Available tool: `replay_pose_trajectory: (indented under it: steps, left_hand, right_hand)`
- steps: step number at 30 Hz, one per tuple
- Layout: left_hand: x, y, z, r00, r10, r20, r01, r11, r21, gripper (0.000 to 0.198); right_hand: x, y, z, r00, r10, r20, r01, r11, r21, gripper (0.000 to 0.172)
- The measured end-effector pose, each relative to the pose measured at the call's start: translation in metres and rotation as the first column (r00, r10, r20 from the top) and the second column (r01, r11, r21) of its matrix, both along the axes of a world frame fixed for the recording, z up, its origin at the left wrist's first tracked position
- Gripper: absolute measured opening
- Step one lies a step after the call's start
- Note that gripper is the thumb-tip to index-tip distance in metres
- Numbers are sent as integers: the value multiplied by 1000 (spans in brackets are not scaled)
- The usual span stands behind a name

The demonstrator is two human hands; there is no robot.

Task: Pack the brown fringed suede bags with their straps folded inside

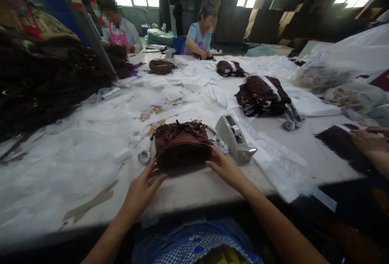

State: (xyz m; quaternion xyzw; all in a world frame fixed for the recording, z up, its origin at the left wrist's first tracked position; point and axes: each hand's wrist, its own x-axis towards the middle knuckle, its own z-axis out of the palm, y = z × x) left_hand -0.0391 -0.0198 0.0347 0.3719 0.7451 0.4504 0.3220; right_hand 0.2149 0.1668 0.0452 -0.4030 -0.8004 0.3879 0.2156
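Note:
A brown fringed bag [182, 144] rests on the white table [188, 193] in front of me. My left hand [144, 189] touches its lower left corner, thumb and fingers apart. At the bag's right end, my right hand [225, 167] has its fingers spread against the side. Neither hand is closed round the bag. Wrapped hardware or strap parts show at both ends of the bag. Just right of it stands a grey tape dispenser [234, 138].
Sheets of white wrapping [91, 142] cover the left side. Stacked brown bags [263, 94] lie behind the dispenser. At the right edge, another person's hands [369, 140] touch a dark fringed piece [340, 144]. Several people work farther back. A dark pile [45, 81] fills the far left.

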Motion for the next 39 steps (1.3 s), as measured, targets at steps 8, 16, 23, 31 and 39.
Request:
replay_pose_trajectory:
  steps: [8, 16, 23, 31, 39]
  left_hand:
    - [36, 57, 3, 958, 260, 124, -286, 907, 308, 56]
    - [34, 11, -9, 988, 127, -84, -137, 984, -117, 52]
    - [38, 1, 19, 698, 204, -686, -60, 972, 228, 79]
    - [23, 35, 19, 779, 153, -608, 60, 947, 316, 48]
    - [25, 14, 9, 901, 211, 379, -269, 957, 105, 61]
  right_hand:
    - [-55, -11, -22, 848, -233, -476, 127, 961, -244, 67]
    - [-18, -33, -23, 973, -146, -176, 126, 985, -120, 33]
    - [-3, -41, -6, 983, -157, 96, 105, 907, 408, 28]
    - [-16, -15, -17, 996, -40, -78, 66, 930, 361, 11]
    - [-8, -8, -32, 986, 35, -161, 21, 942, 334, 8]
